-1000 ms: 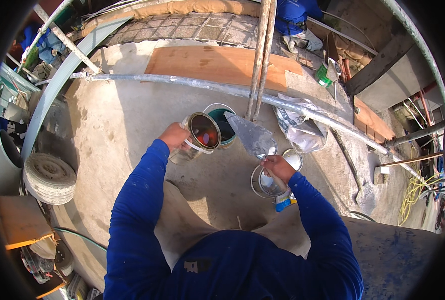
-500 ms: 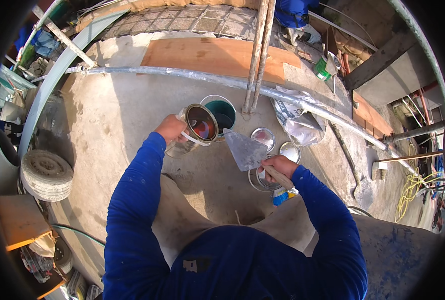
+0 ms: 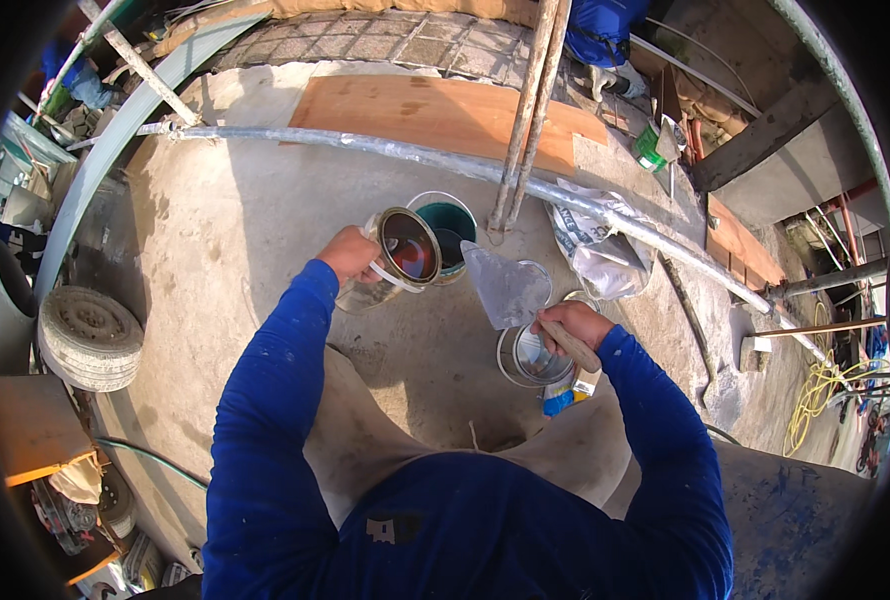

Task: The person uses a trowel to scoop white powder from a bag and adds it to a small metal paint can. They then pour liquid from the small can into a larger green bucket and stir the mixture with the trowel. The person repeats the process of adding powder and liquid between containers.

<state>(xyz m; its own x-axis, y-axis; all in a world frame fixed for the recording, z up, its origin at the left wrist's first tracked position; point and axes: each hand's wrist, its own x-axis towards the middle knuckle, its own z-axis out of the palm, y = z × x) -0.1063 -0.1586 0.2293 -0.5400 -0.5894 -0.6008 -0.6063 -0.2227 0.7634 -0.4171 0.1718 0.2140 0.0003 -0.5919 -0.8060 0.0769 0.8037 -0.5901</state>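
Observation:
My left hand (image 3: 350, 255) grips a metal can (image 3: 408, 258) with reddish-brown contents by its white handle, tilted beside a teal-lined bucket (image 3: 451, 216). My right hand (image 3: 572, 330) is closed on the wooden handle of a trowel (image 3: 497, 290), its grey-stained blade held in the air right of the bucket. Under that hand an open metal can (image 3: 523, 366) stands on the concrete. Round metal lids lie partly hidden behind the trowel, and a blue-and-yellow packet (image 3: 561, 398) lies by the open can.
A long pipe (image 3: 365, 143), two upright poles (image 3: 526, 130), a plywood sheet (image 3: 415, 105) and a white sack (image 3: 608, 262) lie or stand ahead. A tyre (image 3: 87, 338) is at left, a shovel (image 3: 717, 390) and yellow hose (image 3: 815, 400) at right. Co-workers in blue (image 3: 597, 25) are at the top.
The trowel first dipped, then rose slightly and shifted right with my right hand. My left hand and its can have barely moved.

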